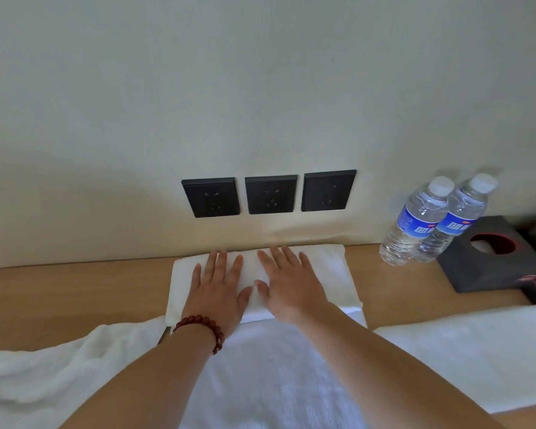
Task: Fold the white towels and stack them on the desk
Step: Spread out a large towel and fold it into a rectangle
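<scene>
Nearest the person, a loose white towel (pixel 44 373) lies crumpled on the left, a spread sheet of white terry (pixel 270 376) runs under both forearms, and another flat towel (pixel 477 351) rests to the right. Beyond these, the folded towel (pixel 328 274) sits on the tan wooden desk (pixel 75 292), its long axis running left to right, its far edge close against the wall. Both hands lie flat on top of it, fingers straight and spread, pressing rather than gripping: the left hand (pixel 218 286), with a bracelet of reddish beads (pixel 203 328) on its wrist, and the right hand (pixel 287 283) just beside it, thumbs nearly touching. The cloth looks soft and thick. Farther right stand two clear water bottles (pixel 433 218) and a dark tissue box (pixel 492 258); three black sockets (pixel 270 195) sit on the pale wall.
</scene>
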Motion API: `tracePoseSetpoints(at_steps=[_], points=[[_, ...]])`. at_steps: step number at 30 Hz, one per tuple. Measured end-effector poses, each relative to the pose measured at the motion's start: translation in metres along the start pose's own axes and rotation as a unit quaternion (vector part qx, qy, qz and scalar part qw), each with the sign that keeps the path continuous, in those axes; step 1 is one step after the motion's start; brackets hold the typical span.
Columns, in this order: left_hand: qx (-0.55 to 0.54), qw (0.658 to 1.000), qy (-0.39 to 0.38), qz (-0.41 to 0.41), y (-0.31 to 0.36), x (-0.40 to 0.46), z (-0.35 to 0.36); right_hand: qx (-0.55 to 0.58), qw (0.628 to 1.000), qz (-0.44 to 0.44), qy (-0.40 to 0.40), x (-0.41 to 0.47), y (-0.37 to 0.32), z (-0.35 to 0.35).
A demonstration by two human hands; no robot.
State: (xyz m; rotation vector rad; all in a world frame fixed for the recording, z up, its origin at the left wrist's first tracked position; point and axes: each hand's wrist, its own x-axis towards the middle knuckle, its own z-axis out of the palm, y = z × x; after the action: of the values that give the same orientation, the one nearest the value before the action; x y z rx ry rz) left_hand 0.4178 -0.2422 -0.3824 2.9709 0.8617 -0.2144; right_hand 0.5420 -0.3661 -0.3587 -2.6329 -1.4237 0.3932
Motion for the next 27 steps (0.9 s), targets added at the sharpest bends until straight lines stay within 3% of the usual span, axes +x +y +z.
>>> tracePoseSetpoints(at_steps=[3, 11, 18, 22, 27], points=[[-0.01, 0.999, -0.038, -0.025, -0.003, 0.003, 0.015, -0.01, 0.999, 0.03, -0.032, 0.017, 0.004, 0.023], [-0.031, 0.995, -0.077, -0.051, -0.011, 0.015, 0.018, -0.023, 0.992, 0.119, 0.019, 0.006, 0.047, 0.039], [-0.047, 0.987, -0.132, -0.082, -0.022, 0.017, 0.008, 0.024, 0.972, 0.23, -0.043, -0.011, 0.09, 0.022], [-0.038, 0.982, -0.142, -0.115, -0.036, 0.012, 0.005, 0.002, 0.966, 0.246, -0.079, -0.017, 0.099, 0.005], [-0.015, 0.986, -0.097, -0.138, -0.042, 0.0, 0.005, -0.035, 0.976, 0.213, -0.005, -0.037, 0.1, 0.001]])
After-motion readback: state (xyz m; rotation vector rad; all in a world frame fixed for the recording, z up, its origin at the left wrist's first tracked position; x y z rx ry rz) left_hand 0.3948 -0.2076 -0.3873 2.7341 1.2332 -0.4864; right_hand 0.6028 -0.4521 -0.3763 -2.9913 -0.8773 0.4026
